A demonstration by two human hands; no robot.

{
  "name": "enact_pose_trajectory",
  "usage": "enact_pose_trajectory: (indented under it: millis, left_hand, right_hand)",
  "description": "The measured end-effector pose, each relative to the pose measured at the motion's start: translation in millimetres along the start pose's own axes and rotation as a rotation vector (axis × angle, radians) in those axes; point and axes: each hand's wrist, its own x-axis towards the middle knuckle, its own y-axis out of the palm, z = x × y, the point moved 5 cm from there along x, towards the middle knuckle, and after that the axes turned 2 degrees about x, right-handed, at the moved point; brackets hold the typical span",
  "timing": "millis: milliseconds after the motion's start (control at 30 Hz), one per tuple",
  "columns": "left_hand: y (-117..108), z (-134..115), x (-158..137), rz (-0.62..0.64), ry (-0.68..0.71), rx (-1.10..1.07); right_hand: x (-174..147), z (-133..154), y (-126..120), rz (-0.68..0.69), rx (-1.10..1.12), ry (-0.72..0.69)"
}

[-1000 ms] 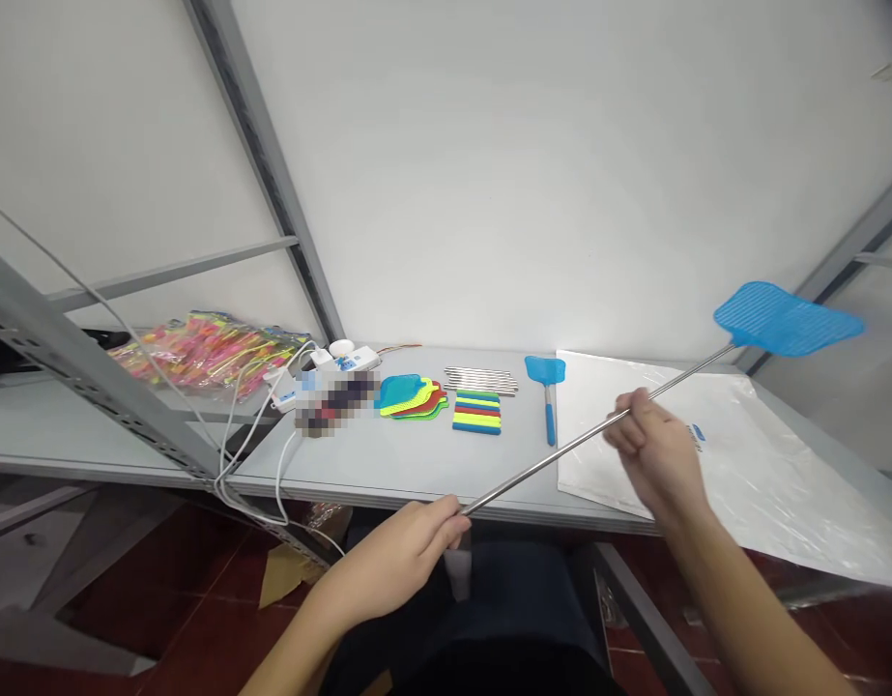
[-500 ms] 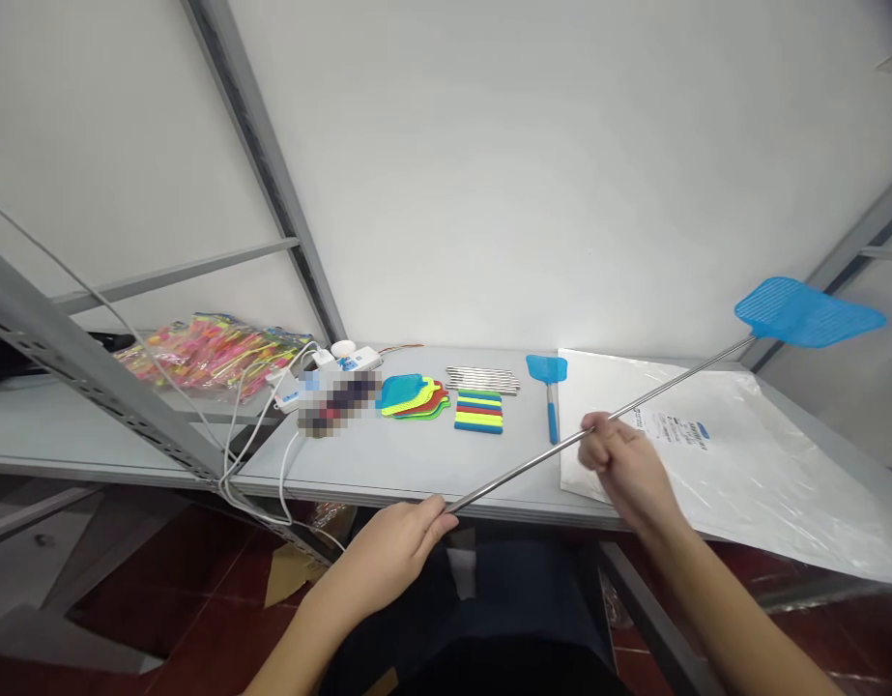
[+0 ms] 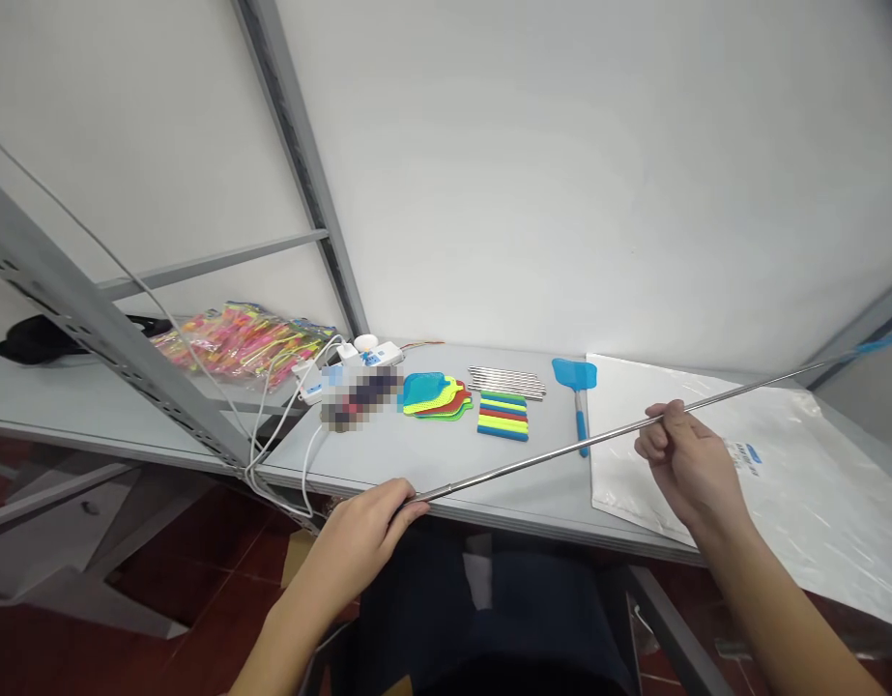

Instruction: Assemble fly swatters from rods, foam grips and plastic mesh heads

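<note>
A long telescopic fly swatter [image 3: 532,460] lies slantwise across my view, its metal rod drawn out. My left hand [image 3: 365,532] is closed around its lower end, just off the table's front edge. Thumb and fingers of my right hand [image 3: 696,469] pinch the rod farther up. The blue swatter head, at the right edge, is seen nearly edge-on and is partly cut off. Behind the rod lies a short blue fly swatter [image 3: 581,425]. Left of it are several coloured handle sleeves [image 3: 502,416], metal rods [image 3: 504,381] and a fanned stack of swatter heads [image 3: 435,391].
White plastic packaging [image 3: 793,522] covers the table's right part. Power strips [image 3: 380,356] with white cables stand at the left, beside a pixelated patch. Bagged pink and yellow items [image 3: 257,343] lie beyond the grey metal shelf post [image 3: 127,338].
My hands have moved apart along the rod, the right one to the right, the left one to the left. The swatter head has turned from broadside to edge-on. The camera view has shifted.
</note>
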Motion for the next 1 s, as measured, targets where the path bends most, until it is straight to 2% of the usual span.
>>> enact_pose_trajectory:
  millis: [133,233,300,533,733,833,1000]
  left_hand:
    - [0,13,-2,-0.024,-0.011,0.008]
    - [1,12,2,0.009,0.004,-0.013]
    - [3,9,7,0.032,-0.004,-0.033]
    - [9,-1,33,0.098,-0.050,-0.079]
    - [11,20,42,0.080,-0.115,-0.228]
    - [14,30,41,0.029,-0.174,-0.357]
    - [26,30,46,-0.013,-0.202,-0.449]
  right_hand:
    - [1,-13,15,0.105,-0.055,0.068]
    - [2,-20,29,0.183,-0.081,0.104]
    - [5,-24,34,0.182,-0.084,0.101]
    - [30,-37,31,0.019,-0.112,0.030]
    - [62,-24,-1,-0.176,-0.068,-0.113]
    - [66,-31,-5,-0.165,-0.044,-0.046]
    - [54,-60,17,-0.063,0.029,0.154]
